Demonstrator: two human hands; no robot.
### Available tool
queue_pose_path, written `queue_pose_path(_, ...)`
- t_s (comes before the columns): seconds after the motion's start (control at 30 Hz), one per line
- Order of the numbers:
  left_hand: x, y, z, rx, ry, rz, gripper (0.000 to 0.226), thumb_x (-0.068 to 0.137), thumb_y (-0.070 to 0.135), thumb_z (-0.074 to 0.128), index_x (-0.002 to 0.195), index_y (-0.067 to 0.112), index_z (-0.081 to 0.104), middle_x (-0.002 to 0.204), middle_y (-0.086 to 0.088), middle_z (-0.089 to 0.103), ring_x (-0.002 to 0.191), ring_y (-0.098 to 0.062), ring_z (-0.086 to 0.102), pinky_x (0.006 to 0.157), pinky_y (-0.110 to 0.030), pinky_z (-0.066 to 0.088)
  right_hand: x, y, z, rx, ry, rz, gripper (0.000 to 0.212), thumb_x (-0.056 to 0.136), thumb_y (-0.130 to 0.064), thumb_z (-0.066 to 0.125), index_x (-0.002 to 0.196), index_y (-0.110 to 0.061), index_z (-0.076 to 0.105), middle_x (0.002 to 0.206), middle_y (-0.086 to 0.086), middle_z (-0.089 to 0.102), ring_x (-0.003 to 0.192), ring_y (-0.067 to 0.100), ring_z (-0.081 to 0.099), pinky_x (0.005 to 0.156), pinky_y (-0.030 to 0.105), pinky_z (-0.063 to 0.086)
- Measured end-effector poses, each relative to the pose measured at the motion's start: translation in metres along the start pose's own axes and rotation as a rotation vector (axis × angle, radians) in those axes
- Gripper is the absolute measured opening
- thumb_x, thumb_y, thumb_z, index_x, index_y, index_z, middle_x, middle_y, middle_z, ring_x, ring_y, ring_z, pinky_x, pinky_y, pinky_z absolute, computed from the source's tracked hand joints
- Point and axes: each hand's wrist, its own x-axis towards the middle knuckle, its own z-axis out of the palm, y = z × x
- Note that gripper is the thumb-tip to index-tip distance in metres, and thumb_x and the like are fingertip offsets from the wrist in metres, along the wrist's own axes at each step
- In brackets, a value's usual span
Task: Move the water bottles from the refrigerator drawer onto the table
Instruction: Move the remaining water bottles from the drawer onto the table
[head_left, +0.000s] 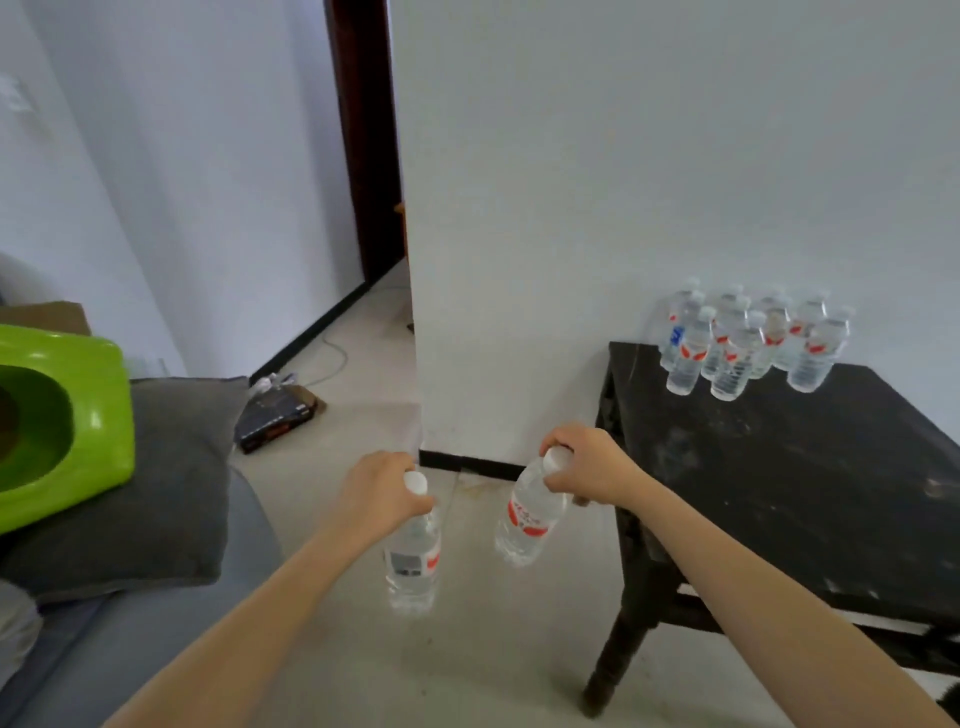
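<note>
My left hand (382, 491) grips a clear water bottle (413, 558) by its neck, just under the white cap; the bottle hangs upright above the floor. My right hand (584, 465) grips a second water bottle (527, 517) with a red label near its cap; it hangs tilted, left of the table's edge. The black table (810, 467) stands at the right against the white wall. Several more water bottles (748, 340) stand in a cluster at its far corner. The refrigerator drawer is out of view.
A grey sofa (171, 618) with a dark cushion (166, 483) and a green plastic object (62, 415) fills the left. A dark box (275, 415) and a cable lie on the pale floor by the wall corner. A dark doorway (363, 135) opens behind.
</note>
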Motion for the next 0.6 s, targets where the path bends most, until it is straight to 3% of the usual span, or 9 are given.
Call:
queue_pose_path(0.13,0.082,0.003,0.019,-0.012,-0.082,0.04,0.021,0.069,0.029,0.07,0.066,0.016,0.054,0.072,0.0,0.053,0.073,-0.019,0.05,0.049,-0.021,0.029,0.049,0.036,-0.012,0.009,-0.006,0.11,0.024,0.073,-0.016,0.068,0.095,-0.02,0.06,0.098,-0.002,0.057,0.091,0.02,0.059,0.08,0.032,0.053)
queue_pose_path(0.23,0.15,0.016,0.036,-0.057,-0.167,0.149,0.026,0.068,0.029,0.071,0.059,0.018,0.049,0.065,0.004,0.048,0.072,-0.019,0.051,0.05,-0.024,0.03,0.084,0.064,-0.03,0.024,0.063,0.244,0.024,0.073,-0.017,0.068,0.097,-0.017,0.062,0.097,-0.002,0.059,0.092,0.016,0.057,0.076,0.024,0.047)
queue_pose_path(0.37,0.246,0.049,0.054,-0.068,-0.201,0.325,0.024,0.071,0.031,0.07,0.072,0.014,0.053,0.077,0.0,0.053,0.074,-0.017,0.05,0.054,-0.025,0.031,0.118,0.101,-0.062,0.089,0.204,0.428,0.025,0.073,-0.015,0.069,0.093,-0.023,0.057,0.094,-0.006,0.055,0.087,0.01,0.055,0.066,0.015,0.043)
queue_pose_path(0.47,0.298,0.086,0.074,-0.081,-0.238,0.439,0.027,0.074,0.028,0.068,0.066,0.015,0.046,0.067,0.003,0.043,0.064,-0.015,0.043,0.048,-0.019,0.025,0.126,0.13,-0.087,0.101,0.341,0.553,0.027,0.073,-0.014,0.07,0.091,-0.027,0.055,0.097,-0.006,0.053,0.086,0.009,0.054,0.066,0.017,0.045)
queue_pose_path(0.6,0.356,0.146,0.108,-0.114,-0.316,0.519,0.026,0.073,0.026,0.068,0.067,0.012,0.047,0.066,0.002,0.043,0.064,-0.015,0.044,0.05,-0.023,0.028,0.126,0.177,-0.117,0.096,0.503,0.674,0.026,0.075,-0.013,0.069,0.094,-0.024,0.056,0.1,-0.002,0.056,0.089,0.012,0.055,0.07,0.02,0.046)
